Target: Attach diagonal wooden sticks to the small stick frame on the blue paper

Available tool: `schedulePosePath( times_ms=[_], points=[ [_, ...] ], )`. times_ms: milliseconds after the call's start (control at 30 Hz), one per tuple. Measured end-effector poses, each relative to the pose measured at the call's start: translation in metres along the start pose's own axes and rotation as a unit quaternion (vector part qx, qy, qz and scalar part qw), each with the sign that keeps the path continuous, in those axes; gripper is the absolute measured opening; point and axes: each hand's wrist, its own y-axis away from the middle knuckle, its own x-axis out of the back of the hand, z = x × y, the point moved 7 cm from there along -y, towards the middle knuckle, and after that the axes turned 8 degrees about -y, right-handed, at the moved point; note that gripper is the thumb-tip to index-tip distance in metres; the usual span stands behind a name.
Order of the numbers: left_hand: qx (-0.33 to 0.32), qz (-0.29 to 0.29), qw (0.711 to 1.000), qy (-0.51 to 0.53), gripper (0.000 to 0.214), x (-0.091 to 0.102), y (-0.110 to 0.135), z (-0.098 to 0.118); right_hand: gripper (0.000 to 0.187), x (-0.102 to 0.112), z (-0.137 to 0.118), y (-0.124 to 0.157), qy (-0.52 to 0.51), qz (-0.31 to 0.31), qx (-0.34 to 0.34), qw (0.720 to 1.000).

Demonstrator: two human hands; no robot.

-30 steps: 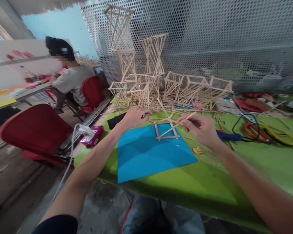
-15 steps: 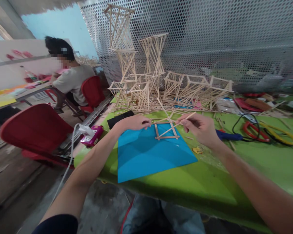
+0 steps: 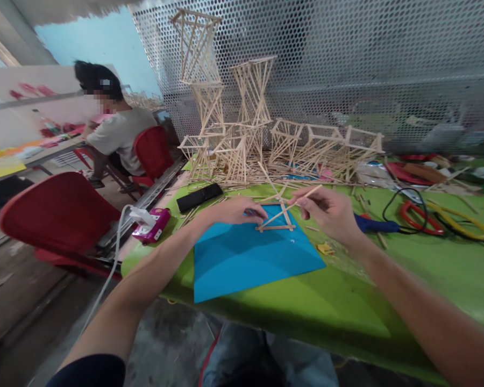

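My right hand (image 3: 328,212) pinches a thin wooden stick (image 3: 284,208) near its upper end. The stick slants down to the left across a small square frame of sticks (image 3: 276,228), its low end by the frame's near left corner. Beside that corner is my left hand (image 3: 237,210), its fingers loosely curved and apart; it covers the frame's left side, and whether its fingertips touch the slanted stick is unclear. Under the frame lies a blue sheet (image 3: 242,263). Another stick (image 3: 268,178) rises tilted from the frame's far right corner.
Stick towers (image 3: 250,97) and loose sticks stand at the back against a perforated metal panel (image 3: 347,64). A black phone (image 3: 199,197) and purple power strip (image 3: 152,226) are left. A blue-handled tool (image 3: 377,224) with cable lies right. One person (image 3: 121,123) sits beyond a red chair (image 3: 60,215).
My left hand has moved right, over the frame's left side and toward the stick's low end, uncovering more of the phone. My right hand keeps its pinch on the stick, almost still.
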Motion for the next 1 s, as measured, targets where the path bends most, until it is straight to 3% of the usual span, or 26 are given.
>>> schedulePosePath(
  times_ms=[400,533,700,1000],
  points=[
    [-0.007,0.030,0.999,0.028,0.025,-0.014,-0.009,-0.007,0.021,-0.008,0.000,0.000,-0.096,-0.005,-0.029,0.995],
    [-0.011,0.028,0.999,0.034,0.026,-0.015,-0.010,-0.008,0.031,-0.004,0.003,0.002,-0.083,0.052,-0.012,0.995],
    [-0.005,0.029,0.999,0.025,0.025,-0.015,-0.012,-0.011,0.046,0.009,-0.005,0.007,-0.029,0.156,0.056,0.986],
    [0.009,0.022,0.999,0.035,0.026,-0.015,-0.012,-0.011,0.026,0.007,-0.017,0.012,0.029,0.180,0.112,0.977]
  ],
)
